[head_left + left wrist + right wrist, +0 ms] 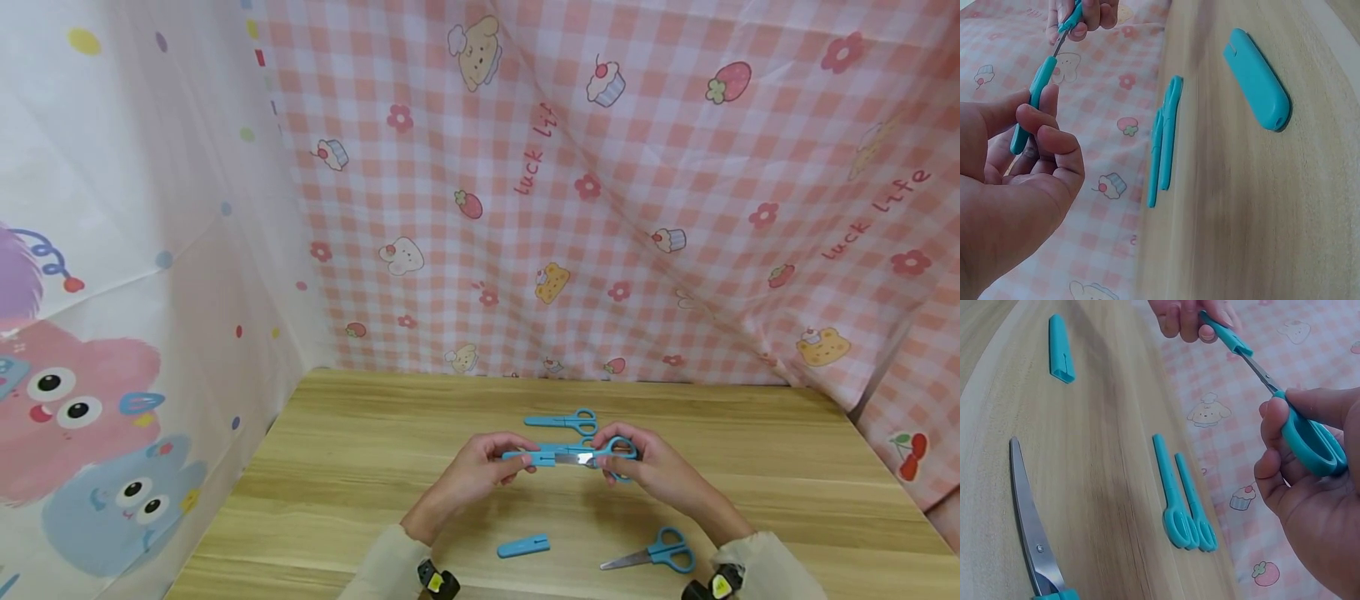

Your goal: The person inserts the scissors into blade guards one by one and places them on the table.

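Note:
Between thumb and fingers, my left hand [487, 461] pinches a blue blade cover [1040, 87]. My right hand [651, 463] grips the blue handles of a pair of scissors [1316, 440]. The scissors' blades [1260, 372] sit partly inside the cover, with a bare stretch of metal showing between the cover's mouth and the handles. Both hands hold these pieces above the table, lined up end to end. In the right wrist view the left hand [1194, 319] shows at the top, on the cover's closed end.
Two covered pairs of scissors [1172, 506] lie side by side toward the back of the wooden table [360, 483]. Nearer me are a loose blue cover [523, 546] and, to its right, uncovered scissors [660, 552] with blades pointing left. A checked cloth [450, 275] hangs behind.

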Tool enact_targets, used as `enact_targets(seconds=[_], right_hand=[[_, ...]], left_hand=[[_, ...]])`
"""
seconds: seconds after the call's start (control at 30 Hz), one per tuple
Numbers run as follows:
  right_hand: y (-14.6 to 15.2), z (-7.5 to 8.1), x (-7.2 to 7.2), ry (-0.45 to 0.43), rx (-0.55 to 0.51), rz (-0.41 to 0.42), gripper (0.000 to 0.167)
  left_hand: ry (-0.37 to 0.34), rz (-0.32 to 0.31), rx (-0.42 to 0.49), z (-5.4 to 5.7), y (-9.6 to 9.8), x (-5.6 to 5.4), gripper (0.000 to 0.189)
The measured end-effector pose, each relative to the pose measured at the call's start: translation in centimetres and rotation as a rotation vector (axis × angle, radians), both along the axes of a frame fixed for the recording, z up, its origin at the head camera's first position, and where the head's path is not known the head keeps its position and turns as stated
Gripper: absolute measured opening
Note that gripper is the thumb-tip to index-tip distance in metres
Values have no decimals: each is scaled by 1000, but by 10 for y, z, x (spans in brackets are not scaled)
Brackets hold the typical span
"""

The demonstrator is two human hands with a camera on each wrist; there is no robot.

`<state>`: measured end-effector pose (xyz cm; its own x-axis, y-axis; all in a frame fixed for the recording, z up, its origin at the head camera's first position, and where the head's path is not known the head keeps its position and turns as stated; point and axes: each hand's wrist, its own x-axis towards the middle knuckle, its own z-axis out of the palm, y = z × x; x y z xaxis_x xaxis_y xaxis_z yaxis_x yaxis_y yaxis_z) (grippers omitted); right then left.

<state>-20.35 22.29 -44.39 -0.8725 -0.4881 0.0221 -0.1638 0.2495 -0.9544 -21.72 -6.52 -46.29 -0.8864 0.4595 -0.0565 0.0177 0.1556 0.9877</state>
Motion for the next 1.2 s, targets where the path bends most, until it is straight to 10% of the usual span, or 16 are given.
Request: enact_targets(seconds=[1.2], right_hand=[[-9,0,-3,6,1,-13,30]], left_hand=[[18,-19,7,3,5,-2,16]])
